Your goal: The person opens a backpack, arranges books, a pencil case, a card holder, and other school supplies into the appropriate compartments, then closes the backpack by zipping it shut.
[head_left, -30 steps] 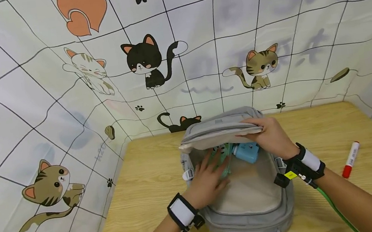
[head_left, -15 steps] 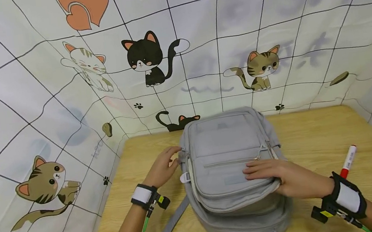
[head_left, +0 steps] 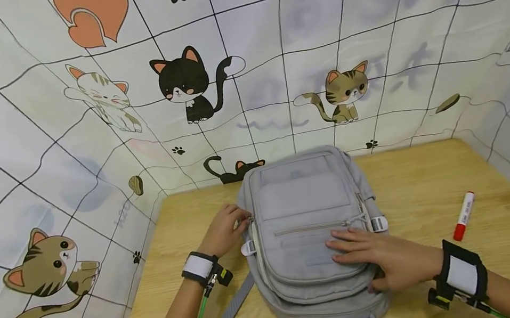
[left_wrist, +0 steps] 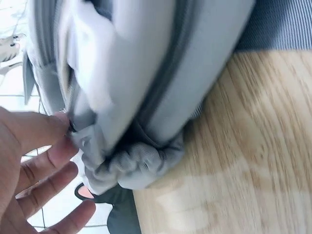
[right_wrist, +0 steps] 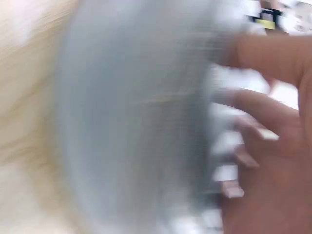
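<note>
a white backdrop [head_left: 261, 24] with black grid lines and cartoon cats rises behind my pale wooden table [head_left: 414, 175]. the grey backpack [head_left: 300, 190] lies front side up on it, between my two hands, its far end near the backdrop. with my left hand [head_left: 225, 231] i pinch the bag's left edge at the zip, thumb against forefinger, the other fingers loose; whether i have the zip pull itself i cannot tell. my right hand [head_left: 386, 255] rests on the lower front with fingers spread, thumb down by the right edge. a grey strap [head_left: 236, 305] trails onto the table at the left, and a red-capped marker [head_left: 463, 216] lies well apart on the right.
</note>
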### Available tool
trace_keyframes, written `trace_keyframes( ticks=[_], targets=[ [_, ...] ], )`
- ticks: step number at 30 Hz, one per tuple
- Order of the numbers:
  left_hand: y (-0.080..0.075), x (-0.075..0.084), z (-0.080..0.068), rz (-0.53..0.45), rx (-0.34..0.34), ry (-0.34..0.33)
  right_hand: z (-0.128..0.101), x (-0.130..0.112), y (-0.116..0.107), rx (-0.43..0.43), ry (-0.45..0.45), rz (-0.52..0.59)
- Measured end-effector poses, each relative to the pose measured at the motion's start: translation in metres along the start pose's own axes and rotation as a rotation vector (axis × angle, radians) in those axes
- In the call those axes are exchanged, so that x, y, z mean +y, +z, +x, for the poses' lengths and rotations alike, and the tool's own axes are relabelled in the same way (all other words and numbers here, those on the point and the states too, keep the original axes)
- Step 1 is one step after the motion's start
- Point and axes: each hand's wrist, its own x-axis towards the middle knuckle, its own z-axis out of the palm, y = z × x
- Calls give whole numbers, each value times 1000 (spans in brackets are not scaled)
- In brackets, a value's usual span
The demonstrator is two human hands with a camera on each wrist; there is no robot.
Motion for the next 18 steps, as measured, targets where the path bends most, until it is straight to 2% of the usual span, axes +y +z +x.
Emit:
trace_keyframes(
  ticks=[3, 6, 9, 11, 13, 16, 18],
  targets=[
    [-1, 6, 2, 22, -9, -31, 32, -5, -36, -93, 73, 35],
    [-6, 8, 7, 96, 14, -50, 97, -4, -72, -79, 101, 26],
    [-6, 12, 13, 152, 16, -66, 171, 3, -85, -103, 104, 17],
    [-5, 18, 16, 163, -1, -79, 214, 15, -75, -158, 95, -17],
    [-4, 22, 18, 170, -8, -84, 247, 30, -54, -229, 62, -48],
    [-3, 28, 13, 215, 10, -71, 277, 53, -14, -304, 27, -80],
    [-4, 29, 6, 244, 37, -54, 286, 59, 2, -342, 23, -50]
  ],
)
